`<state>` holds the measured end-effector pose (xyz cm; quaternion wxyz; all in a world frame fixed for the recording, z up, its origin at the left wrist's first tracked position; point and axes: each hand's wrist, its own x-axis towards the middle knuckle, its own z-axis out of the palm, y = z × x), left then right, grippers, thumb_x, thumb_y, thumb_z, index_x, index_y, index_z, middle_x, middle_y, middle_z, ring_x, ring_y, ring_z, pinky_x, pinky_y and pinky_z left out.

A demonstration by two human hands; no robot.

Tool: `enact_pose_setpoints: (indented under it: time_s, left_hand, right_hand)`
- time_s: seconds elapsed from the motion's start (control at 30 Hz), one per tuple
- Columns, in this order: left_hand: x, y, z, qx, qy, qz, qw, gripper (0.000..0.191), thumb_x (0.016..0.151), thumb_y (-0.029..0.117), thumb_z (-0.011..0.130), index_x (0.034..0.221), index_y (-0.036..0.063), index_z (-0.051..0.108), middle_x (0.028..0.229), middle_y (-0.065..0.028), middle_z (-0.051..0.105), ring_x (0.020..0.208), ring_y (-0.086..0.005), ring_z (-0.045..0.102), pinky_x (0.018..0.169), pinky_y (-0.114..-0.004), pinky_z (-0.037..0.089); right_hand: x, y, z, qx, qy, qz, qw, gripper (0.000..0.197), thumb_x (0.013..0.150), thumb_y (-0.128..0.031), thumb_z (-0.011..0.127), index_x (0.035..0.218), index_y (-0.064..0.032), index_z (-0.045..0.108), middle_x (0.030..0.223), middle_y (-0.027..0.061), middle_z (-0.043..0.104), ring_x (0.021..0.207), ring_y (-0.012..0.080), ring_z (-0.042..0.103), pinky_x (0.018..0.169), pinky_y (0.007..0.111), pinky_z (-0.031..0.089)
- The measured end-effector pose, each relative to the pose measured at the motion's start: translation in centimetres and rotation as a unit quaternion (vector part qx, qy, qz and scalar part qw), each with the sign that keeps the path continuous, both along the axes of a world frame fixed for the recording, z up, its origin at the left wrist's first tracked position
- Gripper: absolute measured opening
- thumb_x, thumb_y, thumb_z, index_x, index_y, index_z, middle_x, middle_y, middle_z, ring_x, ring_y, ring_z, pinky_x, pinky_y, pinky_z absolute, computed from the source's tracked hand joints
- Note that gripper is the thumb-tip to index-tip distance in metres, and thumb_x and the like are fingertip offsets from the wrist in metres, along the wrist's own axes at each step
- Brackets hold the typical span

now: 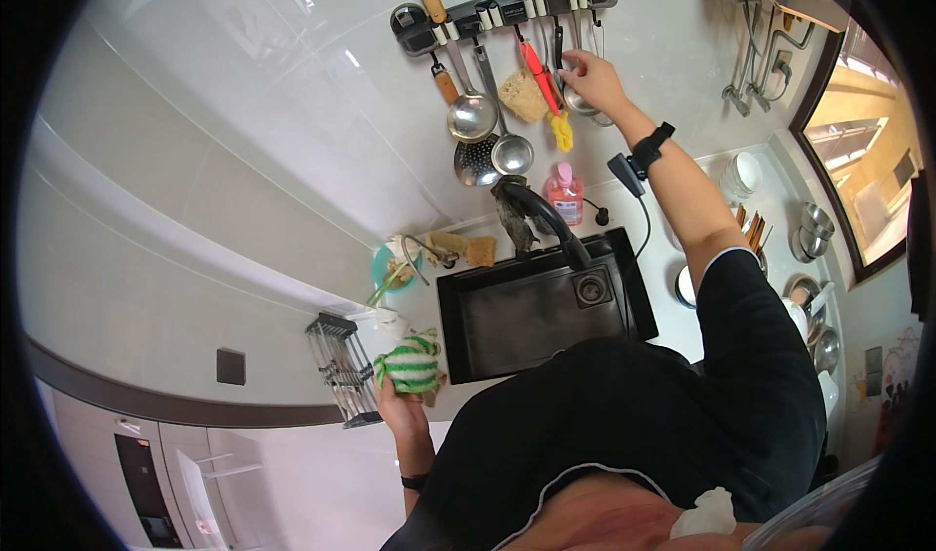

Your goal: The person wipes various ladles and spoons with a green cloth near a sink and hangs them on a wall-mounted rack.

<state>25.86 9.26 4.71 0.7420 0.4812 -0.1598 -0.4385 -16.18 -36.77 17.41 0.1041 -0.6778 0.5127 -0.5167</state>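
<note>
My left hand [401, 410] is low on the left, closed around a green-and-white striped cloth [411, 364], bunched up beside the left edge of the sink. My right hand [596, 83] is raised to the wall, its thumb and fingers beside a black handle [559, 46] hanging from a wall rack [512, 11]. Whether the fingers touch or grip that handle is not clear. Just below the hand a round metal ladle bowl [580, 102] shows partly. Left of it hang a red-handled tool [537, 72], a loofah scrubber [522, 96] and a yellow item [561, 131].
Two ladles [472, 117] and a perforated skimmer [474, 162] hang further left. A black sink [512, 331] with a black faucet [545, 211] lies below. A pink bottle [564, 198] stands behind it. Stacked white bowls [742, 174] are at right; a folding rack [342, 372] is at left.
</note>
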Motion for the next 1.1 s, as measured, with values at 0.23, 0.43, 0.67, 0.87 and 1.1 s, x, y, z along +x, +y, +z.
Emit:
enact_pose_setpoints:
  time_s: [0.23,0.43,0.67,0.87,1.1]
  left_hand:
    - [-1.3,0.9,0.8,0.013,0.002,0.029,0.999,0.035,0.106,0.018,0.037,0.137,0.0030,0.044,0.131,-0.0158,0.054,0.117,-0.0303,0.057,0.096,-0.046,0.050]
    - [-0.5,1.4,-0.3,0.010,-0.012,0.030,0.999,0.036,0.106,0.020,0.038,0.137,0.0021,0.044,0.134,-0.0154,0.054,0.122,-0.0297,0.055,0.101,-0.046,0.048]
    - [-0.7,0.7,-0.1,-0.007,-0.009,0.018,1.000,0.035,0.106,0.019,0.038,0.135,0.0017,0.045,0.132,-0.0152,0.055,0.121,-0.0296,0.056,0.101,-0.046,0.048]
    - [-1.1,0.7,0.2,-0.010,-0.010,0.005,1.000,0.036,0.106,0.016,0.035,0.138,0.0010,0.043,0.132,-0.0162,0.053,0.120,-0.0289,0.056,0.100,-0.044,0.049]
    - [-1.3,0.7,0.6,0.005,-0.002,0.010,1.000,0.035,0.106,0.016,0.036,0.137,0.0012,0.043,0.133,-0.0163,0.053,0.120,-0.0286,0.056,0.101,-0.044,0.048]
  right_hand:
    - [1.2,-1.9,-0.6,-0.019,0.038,-0.044,0.998,0.023,0.081,-0.024,0.073,0.087,-0.0023,0.067,0.079,0.0168,0.067,0.070,0.0363,0.063,0.065,0.043,0.050]
    - [1.2,0.0,-0.8,-0.109,0.074,-0.048,0.990,0.026,0.089,-0.024,0.066,0.087,0.0008,0.060,0.075,0.0220,0.062,0.072,0.0415,0.061,0.066,0.049,0.048]
    - [-0.4,2.1,0.5,-0.015,0.035,0.032,0.999,0.027,0.094,-0.026,0.060,0.090,0.0002,0.057,0.070,0.0189,0.061,0.065,0.0376,0.060,0.062,0.044,0.047]
    - [-1.8,1.2,-0.3,0.013,0.058,0.082,0.995,0.024,0.086,-0.020,0.069,0.096,-0.0015,0.058,0.078,0.0166,0.062,0.070,0.0327,0.060,0.066,0.041,0.048]
    - [-3.1,-0.4,-3.8,-0.048,0.129,0.051,0.989,0.039,0.078,-0.013,0.073,0.112,-0.0027,0.058,0.080,0.0156,0.062,0.071,0.0319,0.060,0.070,0.039,0.050]
